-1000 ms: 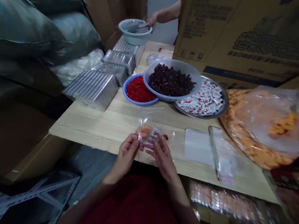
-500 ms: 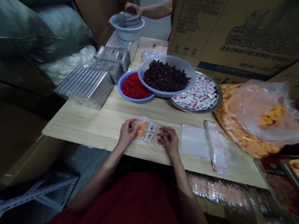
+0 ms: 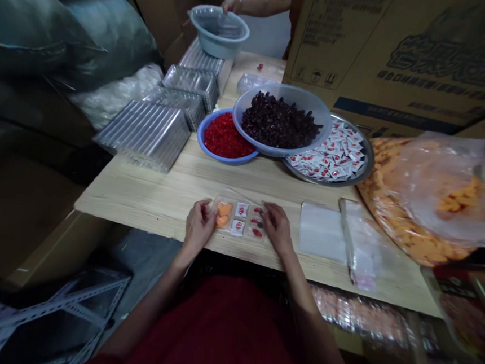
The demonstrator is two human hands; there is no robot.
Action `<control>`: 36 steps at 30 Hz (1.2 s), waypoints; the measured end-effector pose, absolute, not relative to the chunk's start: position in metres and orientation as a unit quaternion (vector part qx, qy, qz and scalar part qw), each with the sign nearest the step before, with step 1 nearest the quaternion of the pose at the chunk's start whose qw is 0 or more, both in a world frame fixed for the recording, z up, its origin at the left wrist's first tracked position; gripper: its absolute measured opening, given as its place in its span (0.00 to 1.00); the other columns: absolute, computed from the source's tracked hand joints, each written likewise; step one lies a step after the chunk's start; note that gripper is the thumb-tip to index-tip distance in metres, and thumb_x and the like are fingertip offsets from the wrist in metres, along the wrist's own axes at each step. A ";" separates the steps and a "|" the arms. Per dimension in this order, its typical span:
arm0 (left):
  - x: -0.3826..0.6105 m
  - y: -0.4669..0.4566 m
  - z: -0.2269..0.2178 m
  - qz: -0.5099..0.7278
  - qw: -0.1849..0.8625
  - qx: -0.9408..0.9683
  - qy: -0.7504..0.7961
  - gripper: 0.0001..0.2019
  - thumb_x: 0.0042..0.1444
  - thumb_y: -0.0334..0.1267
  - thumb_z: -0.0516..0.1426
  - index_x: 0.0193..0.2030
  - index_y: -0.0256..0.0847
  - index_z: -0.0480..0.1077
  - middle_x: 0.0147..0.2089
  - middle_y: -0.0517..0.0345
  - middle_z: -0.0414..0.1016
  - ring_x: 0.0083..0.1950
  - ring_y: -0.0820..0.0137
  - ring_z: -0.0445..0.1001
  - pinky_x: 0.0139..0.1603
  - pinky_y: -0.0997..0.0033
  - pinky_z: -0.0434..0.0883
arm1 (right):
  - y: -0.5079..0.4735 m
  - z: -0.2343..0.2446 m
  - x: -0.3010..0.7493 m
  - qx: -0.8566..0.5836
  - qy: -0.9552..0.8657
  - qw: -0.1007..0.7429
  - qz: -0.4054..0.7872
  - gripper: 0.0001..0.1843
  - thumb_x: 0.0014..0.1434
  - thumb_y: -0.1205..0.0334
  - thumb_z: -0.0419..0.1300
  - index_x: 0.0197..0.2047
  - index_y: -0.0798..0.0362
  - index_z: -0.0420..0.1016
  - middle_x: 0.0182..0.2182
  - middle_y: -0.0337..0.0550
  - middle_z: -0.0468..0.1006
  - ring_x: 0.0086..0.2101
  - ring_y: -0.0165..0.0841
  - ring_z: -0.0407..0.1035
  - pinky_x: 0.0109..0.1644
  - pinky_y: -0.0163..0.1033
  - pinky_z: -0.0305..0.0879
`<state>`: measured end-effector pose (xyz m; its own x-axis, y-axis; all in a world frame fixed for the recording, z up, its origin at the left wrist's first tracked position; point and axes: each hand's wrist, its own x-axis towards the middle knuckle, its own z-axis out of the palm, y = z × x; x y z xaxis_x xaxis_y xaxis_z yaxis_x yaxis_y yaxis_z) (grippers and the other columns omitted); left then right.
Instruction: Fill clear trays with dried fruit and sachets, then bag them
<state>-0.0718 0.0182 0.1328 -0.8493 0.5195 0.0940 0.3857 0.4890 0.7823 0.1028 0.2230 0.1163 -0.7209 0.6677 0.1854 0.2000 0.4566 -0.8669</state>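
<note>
A small clear packet [image 3: 239, 219] lies flat near the front edge of the wooden table [image 3: 156, 197]. It holds orange pieces at its left end, two white sachets in the middle and red bits at its right end. My left hand [image 3: 198, 229] presses on the left end with curled fingers. My right hand [image 3: 278, 230] presses on the right end in the same way.
Behind stand a blue bowl of red bits [image 3: 224, 141], a clear bowl of dark dried fruit [image 3: 281, 123] and a metal tray of white sachets [image 3: 338, 156]. Clear trays [image 3: 149, 134] are stacked at left; flat clear bags [image 3: 335, 235] and a bag of orange pieces [image 3: 427, 204] lie at right. Another person's hand [image 3: 232, 3] reaches a basin [image 3: 219, 30] at the far end.
The packet was held up between my hands a second ago; it now lies flat on the table under both hands. The far person's hand moved about the basin.
</note>
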 end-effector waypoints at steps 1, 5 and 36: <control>-0.068 0.012 0.134 0.433 0.075 0.257 0.861 0.20 0.62 0.47 0.57 0.57 0.41 0.66 0.40 0.55 0.71 0.40 0.65 0.72 0.42 0.65 0.70 | 0.217 0.116 0.105 -0.272 -0.807 0.269 0.449 0.20 0.67 0.55 0.56 0.58 0.51 0.76 0.54 0.52 0.74 0.56 0.41 0.68 0.64 0.54 0.64; -0.049 -0.008 0.141 0.426 0.059 0.250 0.868 0.16 0.64 0.46 0.56 0.55 0.43 0.67 0.39 0.56 0.72 0.41 0.63 0.72 0.44 0.64 0.69 | 0.202 0.117 0.103 -0.294 -0.776 0.312 0.462 0.19 0.67 0.56 0.55 0.58 0.49 0.76 0.55 0.50 0.71 0.55 0.40 0.68 0.59 0.52 0.69; -0.047 0.020 0.146 0.651 0.512 0.029 0.560 0.32 0.44 0.41 0.73 0.53 0.39 0.65 0.42 0.55 0.81 0.41 0.67 0.81 0.45 0.69 0.75 | 0.183 0.106 0.122 -0.331 -0.767 0.361 0.415 0.14 0.69 0.60 0.52 0.47 0.54 0.78 0.47 0.51 0.75 0.51 0.37 0.69 0.58 0.47 0.66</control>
